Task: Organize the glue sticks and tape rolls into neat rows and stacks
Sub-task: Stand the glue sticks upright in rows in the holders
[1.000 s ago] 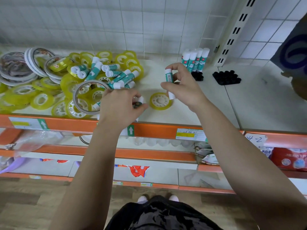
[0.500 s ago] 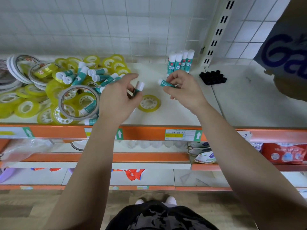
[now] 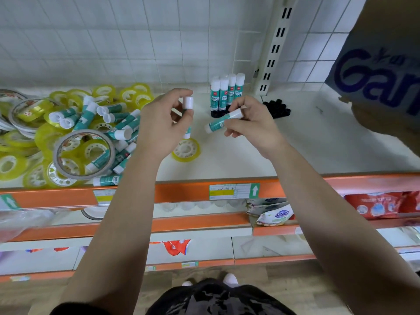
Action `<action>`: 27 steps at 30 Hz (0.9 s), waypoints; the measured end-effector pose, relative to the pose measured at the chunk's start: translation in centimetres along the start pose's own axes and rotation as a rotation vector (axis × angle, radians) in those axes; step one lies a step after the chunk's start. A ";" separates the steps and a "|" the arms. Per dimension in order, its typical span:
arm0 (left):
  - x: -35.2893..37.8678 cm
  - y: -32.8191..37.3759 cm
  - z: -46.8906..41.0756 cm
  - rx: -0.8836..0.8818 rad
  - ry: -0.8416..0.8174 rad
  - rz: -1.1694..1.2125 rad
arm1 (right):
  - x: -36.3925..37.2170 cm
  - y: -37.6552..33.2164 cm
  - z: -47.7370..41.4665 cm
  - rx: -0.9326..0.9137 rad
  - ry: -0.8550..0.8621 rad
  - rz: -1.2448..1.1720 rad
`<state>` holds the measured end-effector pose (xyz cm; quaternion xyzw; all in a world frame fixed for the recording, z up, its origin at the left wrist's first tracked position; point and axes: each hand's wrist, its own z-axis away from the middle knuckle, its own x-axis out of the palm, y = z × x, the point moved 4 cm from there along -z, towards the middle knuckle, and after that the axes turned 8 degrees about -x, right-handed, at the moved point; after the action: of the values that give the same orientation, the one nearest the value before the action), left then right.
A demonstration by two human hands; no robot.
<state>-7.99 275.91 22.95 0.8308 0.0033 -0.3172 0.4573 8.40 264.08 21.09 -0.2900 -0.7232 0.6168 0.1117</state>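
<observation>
My left hand (image 3: 161,128) grips a white-capped teal glue stick (image 3: 188,103) upright above the white shelf (image 3: 306,142). My right hand (image 3: 252,126) pinches a second glue stick (image 3: 218,123) that lies tilted, almost level. Several glue sticks (image 3: 227,92) stand upright in a row at the back of the shelf. A loose pile of glue sticks (image 3: 113,123) and yellow tape rolls (image 3: 45,137) covers the shelf's left part, with a big tape ring (image 3: 84,153) on top. One yellow tape roll (image 3: 186,150) lies flat under my hands.
A black tray of small round caps (image 3: 276,108) sits right of the standing row, by the slotted upright post (image 3: 275,44). An orange front rail (image 3: 193,189) with price tags edges the shelf. A person in a printed shirt (image 3: 381,71) stands at the far right.
Both hands have risen from the shelf with a glue stick each. The right hand's stick has turned from upright to nearly level, and the left hand now holds its stick upright.
</observation>
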 end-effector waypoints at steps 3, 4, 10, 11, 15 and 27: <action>0.6 0.3 -0.4 0.008 -0.012 0.023 | -0.7 -0.1 -0.1 -0.014 0.039 -0.055; 0.8 0.4 -0.5 0.012 -0.017 0.026 | -1.0 -0.1 -0.2 -0.016 0.054 -0.063; 2.0 1.1 -1.4 0.031 -0.020 0.012 | -2.1 -0.3 -0.9 -0.020 0.053 -0.030; 2.1 1.3 -1.7 0.037 -0.020 0.011 | -2.3 -0.3 -1.1 -0.034 0.047 -0.038; 2.6 1.9 -2.9 0.052 -0.030 0.019 | -2.8 -0.3 -2.0 -0.058 0.057 -0.034; 4.8 2.0 -5.7 0.075 -0.007 -0.046 | -5.4 0.7 -5.5 -0.179 0.148 0.176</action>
<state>-0.58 277.71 24.06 0.8459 0.0087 -0.3304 0.4186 15.78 265.66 22.69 -0.4057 -0.7369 0.5342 0.0836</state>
